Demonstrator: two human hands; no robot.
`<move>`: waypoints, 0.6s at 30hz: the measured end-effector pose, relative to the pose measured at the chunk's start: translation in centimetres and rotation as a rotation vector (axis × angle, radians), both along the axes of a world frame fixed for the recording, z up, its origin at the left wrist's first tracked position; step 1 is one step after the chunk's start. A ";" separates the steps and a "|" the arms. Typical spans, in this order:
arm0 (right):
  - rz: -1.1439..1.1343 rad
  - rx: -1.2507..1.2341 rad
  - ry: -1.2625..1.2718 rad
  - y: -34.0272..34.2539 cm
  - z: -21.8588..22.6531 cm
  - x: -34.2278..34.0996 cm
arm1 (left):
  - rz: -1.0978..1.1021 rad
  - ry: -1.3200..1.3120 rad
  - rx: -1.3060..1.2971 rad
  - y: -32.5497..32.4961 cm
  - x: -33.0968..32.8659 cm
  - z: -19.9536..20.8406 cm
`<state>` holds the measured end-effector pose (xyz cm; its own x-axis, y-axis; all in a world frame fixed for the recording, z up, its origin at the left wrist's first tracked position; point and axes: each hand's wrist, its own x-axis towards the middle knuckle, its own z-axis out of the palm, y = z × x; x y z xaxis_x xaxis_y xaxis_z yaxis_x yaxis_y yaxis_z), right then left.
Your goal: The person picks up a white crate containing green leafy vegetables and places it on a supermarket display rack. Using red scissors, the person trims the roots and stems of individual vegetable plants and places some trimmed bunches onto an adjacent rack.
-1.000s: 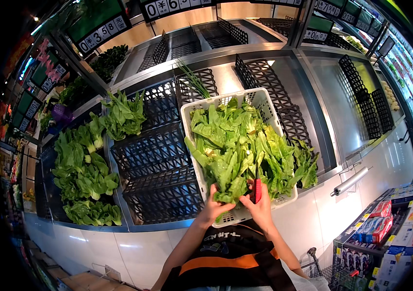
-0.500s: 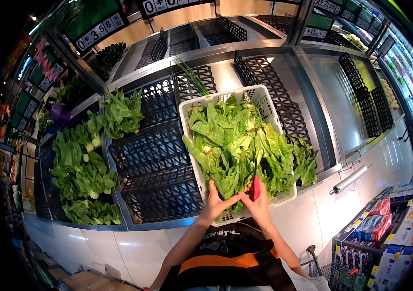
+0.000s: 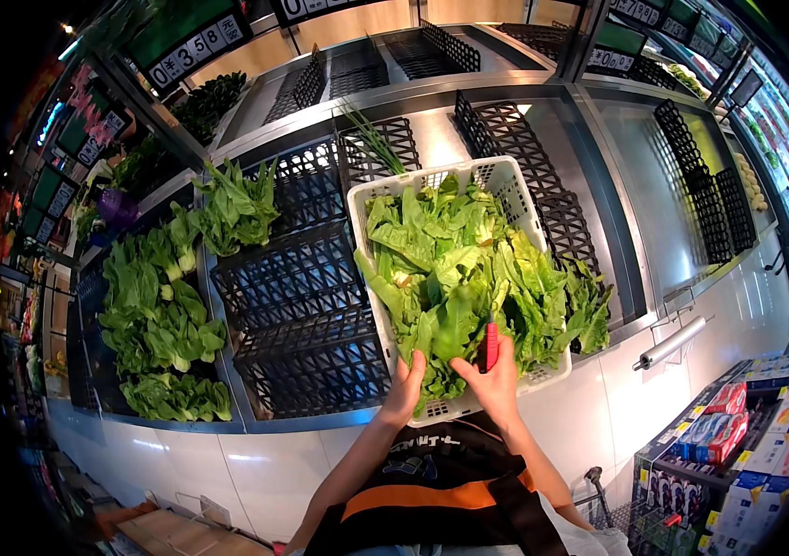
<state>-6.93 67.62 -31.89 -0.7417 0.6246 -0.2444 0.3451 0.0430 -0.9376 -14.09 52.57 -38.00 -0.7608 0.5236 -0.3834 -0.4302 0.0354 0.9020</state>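
A white plastic basket [image 3: 364,206] heaped with leafy green lettuce [image 3: 450,255] rests on the display counter in front of me. My left hand [image 3: 403,389] is at the near edge of the heap, its fingers closed on a lettuce leaf [image 3: 424,366]. Just to its right, my right hand [image 3: 496,380] grips a red-handled knife [image 3: 492,345], whose dark blade points away from me over the greens. The thumb of that hand is extended toward the left hand. Part of the blade is lost among the leaves.
More leafy greens [image 3: 158,320] lie in the bay at left, with another bunch [image 3: 235,204] farther back. Black plastic racks [image 3: 297,306] stand beside the basket. Some scallions [image 3: 376,139] lie behind it. A roll of film [image 3: 669,343] hangs on the counter front; boxed goods [image 3: 723,422] fill a shelf at right.
My hands have moved apart; the thumbs met before and now have a gap between them. A leaf between them has shifted and is blurred. The knife stays in my right hand.
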 end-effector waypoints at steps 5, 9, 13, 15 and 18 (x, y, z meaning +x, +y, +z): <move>0.025 0.239 0.058 -0.9 -0.2 -0.7 | 0.052 0.043 -0.022 0.2 0.6 0.5; -0.110 -0.038 0.188 -0.6 -1.9 -0.8 | 0.180 -0.226 0.224 -0.2 0.5 2.6; -0.121 -0.264 0.304 -0.3 -2.7 -0.3 | 0.167 -0.264 0.349 -1.3 0.4 0.4; -0.136 -0.305 0.304 -0.4 -2.3 -0.3 | 0.155 -0.236 0.407 -1.2 0.2 0.3; -0.130 -0.333 0.262 -0.2 -1.8 -0.2 | 0.174 -0.249 0.447 -1.2 0.3 0.9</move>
<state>-7.17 67.45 -33.71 -0.7256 0.6363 -0.2619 0.0760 -0.3042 -0.9496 -13.83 51.39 -37.15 -0.7654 0.5514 -0.3317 -0.5980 -0.4191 0.6832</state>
